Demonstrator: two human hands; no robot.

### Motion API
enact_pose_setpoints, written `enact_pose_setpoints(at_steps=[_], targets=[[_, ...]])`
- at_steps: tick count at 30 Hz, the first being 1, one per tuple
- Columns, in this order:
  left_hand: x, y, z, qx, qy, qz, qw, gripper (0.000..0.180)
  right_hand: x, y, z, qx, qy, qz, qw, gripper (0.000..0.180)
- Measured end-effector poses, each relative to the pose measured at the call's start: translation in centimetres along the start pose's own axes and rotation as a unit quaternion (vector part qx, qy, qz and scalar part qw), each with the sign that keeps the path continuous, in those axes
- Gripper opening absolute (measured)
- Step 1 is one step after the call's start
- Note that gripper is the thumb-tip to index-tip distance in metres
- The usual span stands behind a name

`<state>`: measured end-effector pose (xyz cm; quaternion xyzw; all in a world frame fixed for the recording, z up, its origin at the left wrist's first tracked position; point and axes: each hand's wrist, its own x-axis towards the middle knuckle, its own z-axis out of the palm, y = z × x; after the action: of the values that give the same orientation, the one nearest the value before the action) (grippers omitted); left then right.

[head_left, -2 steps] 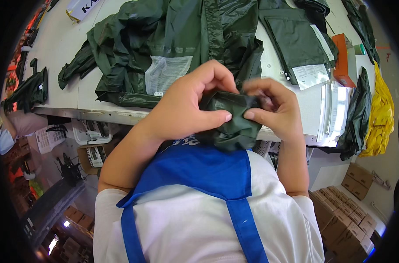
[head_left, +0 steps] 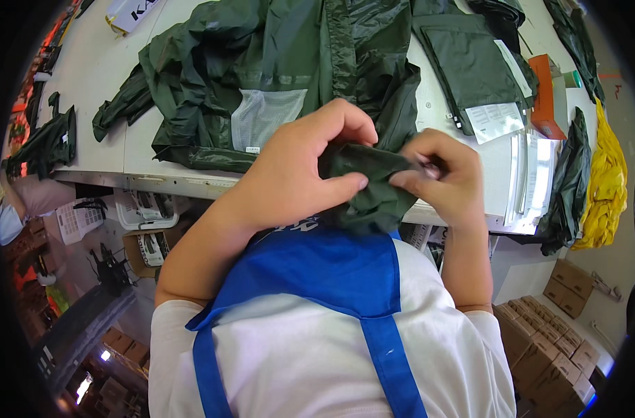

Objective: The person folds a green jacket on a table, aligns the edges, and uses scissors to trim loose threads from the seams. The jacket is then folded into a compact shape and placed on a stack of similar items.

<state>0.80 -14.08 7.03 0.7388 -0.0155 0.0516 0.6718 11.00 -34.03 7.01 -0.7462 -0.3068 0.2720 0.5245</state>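
Note:
My left hand (head_left: pixel 307 164) is closed on a bunched piece of dark green fabric (head_left: pixel 379 188), its thumb pressing the near side. At the fabric's right edge, my right hand (head_left: pixel 444 173) pinches with thumb and curled fingers; its fingertips are blurred. Both hands hold the piece above my blue apron (head_left: pixel 310 272), by the table's near edge. Behind them a dark green jacket (head_left: pixel 282 49) lies spread out, with a grey mesh panel (head_left: pixel 269 115) at its lower part. Whether the bunched fabric joins the jacket is hidden behind my hands.
On the white table (head_left: pixel 112 104), a folded green garment (head_left: pixel 464 63) with a white paper label lies right, beside an orange box (head_left: pixel 546 97). A yellow garment (head_left: pixel 607 181) hangs off the right side. Below are a white bin (head_left: pixel 147 216) and cardboard boxes (head_left: pixel 551 348). Another person's arm (head_left: pixel 11 202) shows far left.
My right hand has shifted slightly right and down, its fingers curling closer to the fabric's edge. The lower part of the bunched fabric has risen a little. My left hand stays nearly still.

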Motion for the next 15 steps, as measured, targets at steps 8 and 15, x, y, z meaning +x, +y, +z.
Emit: enact_pose_setpoints(at_steps=[8,15], targets=[[-0.9,-1.4,-0.4,0.258,0.104,0.373,0.885,0.034,-1.3,0.0,1.5,-0.220,0.184,-0.389,0.875,0.024],[-0.7,-1.7,-0.3,0.239,0.125,0.363,0.892,0.034,-1.8,0.6,1.9,-0.149,0.167,-0.306,0.925,0.021]])
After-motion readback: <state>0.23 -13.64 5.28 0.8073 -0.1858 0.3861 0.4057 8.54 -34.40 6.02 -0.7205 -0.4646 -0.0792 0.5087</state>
